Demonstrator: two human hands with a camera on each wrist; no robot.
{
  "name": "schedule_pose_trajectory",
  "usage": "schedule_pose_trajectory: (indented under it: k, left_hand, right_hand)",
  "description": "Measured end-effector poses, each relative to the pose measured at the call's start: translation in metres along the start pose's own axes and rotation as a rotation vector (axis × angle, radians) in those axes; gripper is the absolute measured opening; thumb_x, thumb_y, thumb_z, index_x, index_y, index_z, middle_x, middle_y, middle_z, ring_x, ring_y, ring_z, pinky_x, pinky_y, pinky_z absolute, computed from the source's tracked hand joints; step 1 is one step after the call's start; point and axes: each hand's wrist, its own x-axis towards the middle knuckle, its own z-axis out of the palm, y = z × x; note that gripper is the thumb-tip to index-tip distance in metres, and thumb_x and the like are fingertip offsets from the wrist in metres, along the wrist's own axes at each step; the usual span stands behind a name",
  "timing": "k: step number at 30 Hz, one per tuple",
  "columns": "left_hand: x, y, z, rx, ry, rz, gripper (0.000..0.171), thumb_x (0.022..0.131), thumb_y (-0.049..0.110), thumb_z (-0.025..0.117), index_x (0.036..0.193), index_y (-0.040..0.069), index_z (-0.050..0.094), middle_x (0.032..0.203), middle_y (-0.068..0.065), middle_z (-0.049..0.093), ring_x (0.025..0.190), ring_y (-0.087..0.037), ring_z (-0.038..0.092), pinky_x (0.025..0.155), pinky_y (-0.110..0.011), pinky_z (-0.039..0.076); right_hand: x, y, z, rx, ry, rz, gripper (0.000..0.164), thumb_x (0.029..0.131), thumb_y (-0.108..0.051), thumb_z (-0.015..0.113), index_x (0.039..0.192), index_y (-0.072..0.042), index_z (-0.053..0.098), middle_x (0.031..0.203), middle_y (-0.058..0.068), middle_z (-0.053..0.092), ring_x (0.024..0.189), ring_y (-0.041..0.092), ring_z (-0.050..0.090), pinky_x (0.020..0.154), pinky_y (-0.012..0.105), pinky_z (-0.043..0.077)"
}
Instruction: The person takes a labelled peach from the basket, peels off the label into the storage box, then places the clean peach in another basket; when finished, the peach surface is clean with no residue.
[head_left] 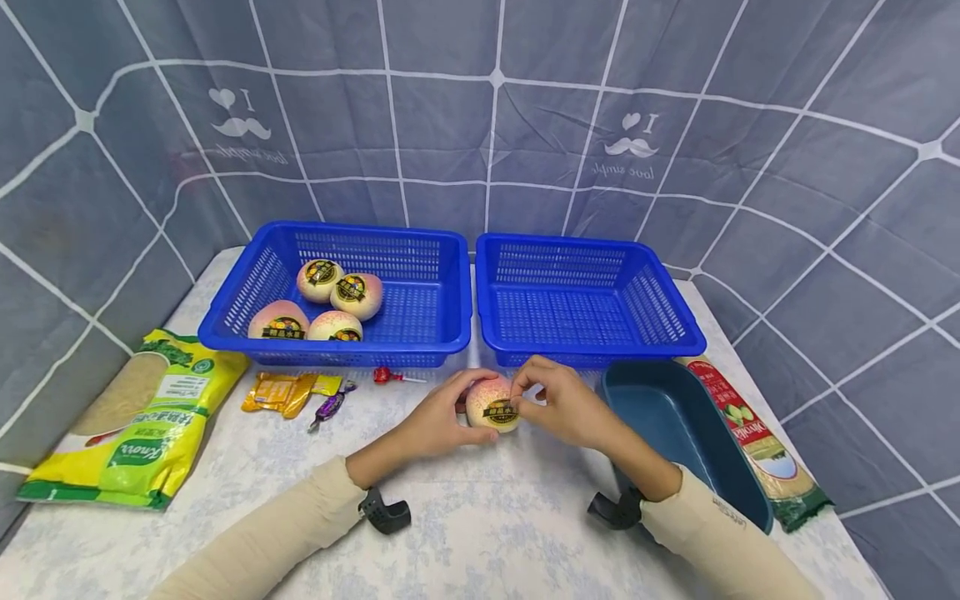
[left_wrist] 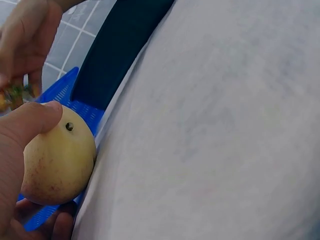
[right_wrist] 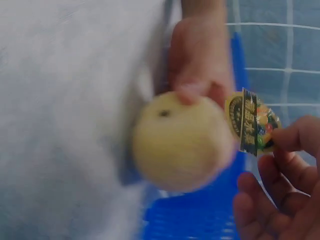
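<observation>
Left hand [head_left: 438,423] grasps a round, pink-speckled peach [head_left: 487,393] off the near right corner of the left basket [head_left: 390,345]; right hand [head_left: 564,408] pinches a flat, glossy printed sticker [right_wrist: 249,120] at its side, attachment unclear. Left basket, perforated blue plastic, contains four similar stickered peaches [head_left: 358,297]; rightward of it, a matching right basket [head_left: 592,350] and, nearer, a smooth teal tub [head_left: 671,429].

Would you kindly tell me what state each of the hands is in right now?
Left hand: holding a peach between thumb and fingers.
Right hand: pinching the edge of a sticker.
</observation>
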Motion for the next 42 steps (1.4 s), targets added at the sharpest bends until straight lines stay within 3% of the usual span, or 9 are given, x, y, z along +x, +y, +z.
schedule_pose_trajectory:
  k: [3, 6, 10, 14, 18, 23, 29, 42]
  left_hand:
    - [0.001, -0.001, -0.001, 0.0, -0.001, -0.005, 0.079, 0.075, 0.012, 0.091, 0.142, 0.011, 0.051, 0.137, -0.008, 0.054, 0.115, -0.023, 0.058, 0.09, -0.032, 0.054]
    - [0.002, -0.003, -0.001, 0.0, 0.0, -0.008, 0.079, 0.074, 0.011, 0.091, 0.142, 0.01, 0.051, 0.137, -0.009, 0.054, 0.116, -0.023, 0.058, 0.089, -0.033, 0.054]
    - [0.002, -0.004, 0.001, 0.005, 0.01, -0.017, 0.079, 0.074, 0.012, 0.092, 0.142, 0.011, 0.051, 0.137, -0.009, 0.054, 0.114, -0.023, 0.058, 0.088, -0.033, 0.055]
    - [0.002, -0.005, 0.001, 0.005, 0.011, -0.025, 0.079, 0.075, 0.013, 0.092, 0.143, 0.013, 0.051, 0.137, -0.008, 0.054, 0.114, -0.022, 0.058, 0.088, -0.033, 0.054]
    - [0.0, -0.006, -0.001, 0.005, 0.016, -0.032, 0.079, 0.075, 0.015, 0.092, 0.143, 0.015, 0.051, 0.136, -0.007, 0.055, 0.112, -0.021, 0.059, 0.087, -0.034, 0.054]
    - [0.0, -0.007, -0.001, 0.01, 0.024, -0.035, 0.08, 0.075, 0.016, 0.092, 0.143, 0.015, 0.051, 0.135, -0.007, 0.056, 0.109, -0.021, 0.059, 0.087, -0.034, 0.054]
    - [-0.001, -0.006, -0.002, 0.019, 0.017, -0.041, 0.08, 0.075, 0.017, 0.092, 0.144, 0.015, 0.05, 0.136, -0.007, 0.055, 0.11, -0.021, 0.059, 0.086, -0.033, 0.054]
    - [0.0, -0.005, 0.0, -0.006, 0.002, -0.049, 0.081, 0.076, 0.017, 0.091, 0.145, 0.013, 0.049, 0.137, -0.011, 0.054, 0.113, -0.024, 0.06, 0.089, -0.033, 0.054]
  right_hand:
    - [-0.007, -0.005, -0.022, 0.092, -0.042, 0.02, 0.012, 0.094, -0.003, 0.069, 0.09, -0.014, 0.066, 0.094, -0.003, 0.062, 0.093, 0.02, 0.062, 0.076, 0.036, 0.056]
    - [-0.018, -0.001, -0.059, 0.171, -0.107, 0.061, 0.006, 0.098, -0.005, 0.066, 0.094, -0.009, 0.065, 0.093, 0.002, 0.062, 0.088, 0.022, 0.061, 0.072, 0.033, 0.053]
    - [-0.039, 0.021, -0.108, 0.155, -0.164, 0.169, 0.005, 0.101, -0.006, 0.062, 0.097, -0.004, 0.063, 0.09, 0.008, 0.062, 0.083, 0.023, 0.059, 0.071, 0.03, 0.051]
    - [-0.056, 0.053, -0.13, 0.085, -0.208, 0.296, 0.008, 0.102, -0.003, 0.058, 0.098, -0.002, 0.064, 0.09, 0.008, 0.064, 0.084, 0.023, 0.059, 0.076, 0.029, 0.053]
    - [-0.059, 0.084, -0.125, -0.011, -0.238, 0.333, 0.009, 0.1, -0.001, 0.059, 0.095, -0.002, 0.066, 0.088, 0.004, 0.065, 0.08, 0.022, 0.058, 0.072, 0.029, 0.053]
    - [-0.053, 0.107, -0.108, -0.19, -0.188, 0.306, 0.011, 0.094, 0.002, 0.063, 0.085, -0.003, 0.067, 0.078, 0.001, 0.064, 0.068, 0.014, 0.052, 0.059, 0.027, 0.044]
    - [-0.051, 0.113, -0.093, -0.339, -0.126, 0.346, 0.011, 0.091, -0.003, 0.07, 0.08, -0.006, 0.07, 0.073, -0.003, 0.066, 0.062, 0.011, 0.05, 0.055, 0.03, 0.041]
    - [-0.056, 0.119, -0.076, -0.48, -0.042, 0.478, 0.007, 0.088, -0.014, 0.076, 0.081, -0.013, 0.073, 0.073, -0.004, 0.066, 0.062, 0.014, 0.058, 0.053, 0.039, 0.05]
